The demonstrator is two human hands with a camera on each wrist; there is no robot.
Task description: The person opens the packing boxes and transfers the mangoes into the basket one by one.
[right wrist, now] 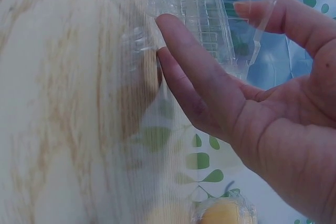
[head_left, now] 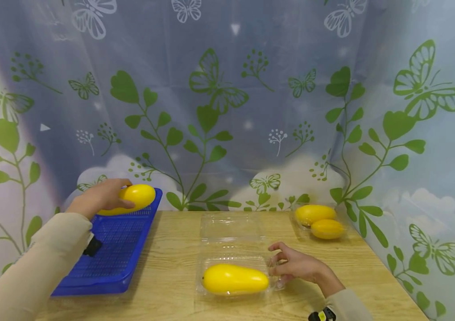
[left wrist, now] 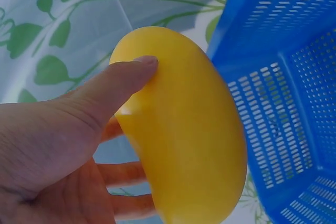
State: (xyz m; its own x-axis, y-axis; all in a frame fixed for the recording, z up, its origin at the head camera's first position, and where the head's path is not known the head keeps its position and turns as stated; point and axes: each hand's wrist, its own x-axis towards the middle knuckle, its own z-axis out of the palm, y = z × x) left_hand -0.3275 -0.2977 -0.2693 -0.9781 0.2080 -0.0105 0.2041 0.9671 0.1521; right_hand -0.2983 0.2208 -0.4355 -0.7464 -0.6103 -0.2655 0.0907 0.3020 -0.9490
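Observation:
My left hand (head_left: 105, 196) grips a smooth yellow mango (head_left: 141, 197) above the far end of the blue basket (head_left: 125, 272). In the left wrist view the thumb lies across the top of the mango (left wrist: 184, 124), with the other fingers partly hidden beneath it. A second yellow mango (head_left: 235, 279) lies in the near half of a clear plastic clamshell box (head_left: 231, 227), whose lid is folded back. By the box's right side is my right hand (head_left: 297, 265), fingers loosely spread; whether they touch the plastic I cannot tell.
At the back right of the wooden table (head_left: 171, 267), two more yellow mangoes (head_left: 327, 229) sit in another clear box. A printed curtain (head_left: 227, 133) hangs behind the table and along its sides.

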